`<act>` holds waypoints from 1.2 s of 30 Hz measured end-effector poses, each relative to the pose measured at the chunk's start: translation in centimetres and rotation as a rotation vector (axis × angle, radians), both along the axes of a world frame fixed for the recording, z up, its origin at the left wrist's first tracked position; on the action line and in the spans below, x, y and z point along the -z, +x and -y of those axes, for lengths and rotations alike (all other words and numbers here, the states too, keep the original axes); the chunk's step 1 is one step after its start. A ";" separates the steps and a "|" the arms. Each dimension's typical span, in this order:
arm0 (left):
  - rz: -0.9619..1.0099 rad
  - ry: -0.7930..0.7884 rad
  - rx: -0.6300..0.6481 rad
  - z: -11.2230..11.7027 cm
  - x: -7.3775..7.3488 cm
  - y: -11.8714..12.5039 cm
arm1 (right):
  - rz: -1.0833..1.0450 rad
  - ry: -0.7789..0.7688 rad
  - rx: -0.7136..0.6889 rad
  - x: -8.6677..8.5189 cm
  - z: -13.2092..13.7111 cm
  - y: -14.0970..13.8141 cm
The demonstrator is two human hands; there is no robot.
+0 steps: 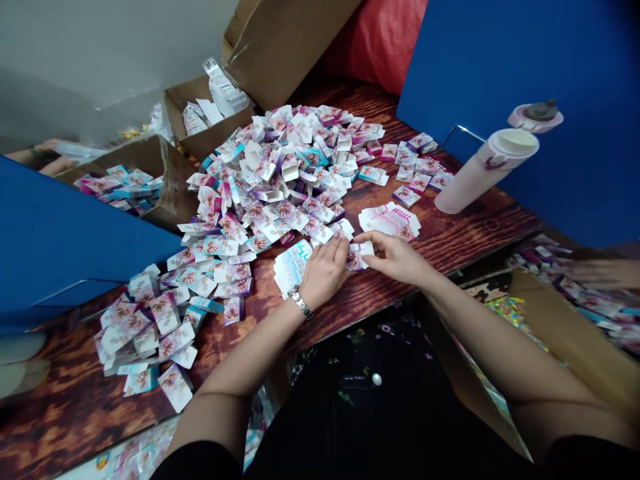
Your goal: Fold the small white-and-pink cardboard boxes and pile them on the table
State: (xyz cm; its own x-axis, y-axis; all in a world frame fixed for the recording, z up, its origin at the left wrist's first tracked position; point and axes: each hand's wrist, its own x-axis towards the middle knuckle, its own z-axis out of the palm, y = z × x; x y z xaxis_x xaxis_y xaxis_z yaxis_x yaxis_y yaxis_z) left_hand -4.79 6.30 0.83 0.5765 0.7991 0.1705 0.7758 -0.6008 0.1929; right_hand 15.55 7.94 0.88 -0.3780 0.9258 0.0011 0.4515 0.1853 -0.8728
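Note:
A small printed paper carton lies between my hands near the table's front edge. My right hand is closed on its right end, thumb and fingers pinching the white flap. My left hand, with a metal watch band at the wrist, has its fingers pressed together over the carton's left end and partly hides it. Under and left of that hand lie flat unfolded cartons with blue print. Beyond my right hand is a stack of flat cartons with pink print. A large heap of small cartons, many with flaps raised, spreads behind my left hand.
Several closed cartons sit to the right of the heap, beside a pale bottle with its lid up. Blue panels stand at both sides. Cardboard boxes are at the back left. Other people's hands show at both edges.

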 end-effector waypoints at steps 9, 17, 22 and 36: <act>0.286 -0.085 -0.169 1.1 0.4 0.2 | 0.013 0.515 0.232 -0.7 2.1 -1.3; 0.416 -0.097 -0.077 1.6 -0.1 0.4 | -0.039 0.478 0.183 -0.1 4.2 -2.2; 0.267 -0.094 -0.038 1.7 0.1 0.0 | -0.317 0.131 0.304 -0.7 3.1 -2.1; 0.218 -0.072 -0.124 2.4 -0.1 0.6 | 0.076 0.541 0.231 -1.5 4.4 -4.1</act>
State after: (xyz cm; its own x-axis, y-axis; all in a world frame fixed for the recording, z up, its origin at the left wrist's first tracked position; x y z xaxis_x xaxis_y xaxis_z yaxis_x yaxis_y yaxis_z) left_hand -4.24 3.88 0.89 0.4296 0.8757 0.2206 0.7778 -0.4829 0.4024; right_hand 11.48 3.51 2.42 -0.1842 0.8594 0.4770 0.5905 0.4847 -0.6453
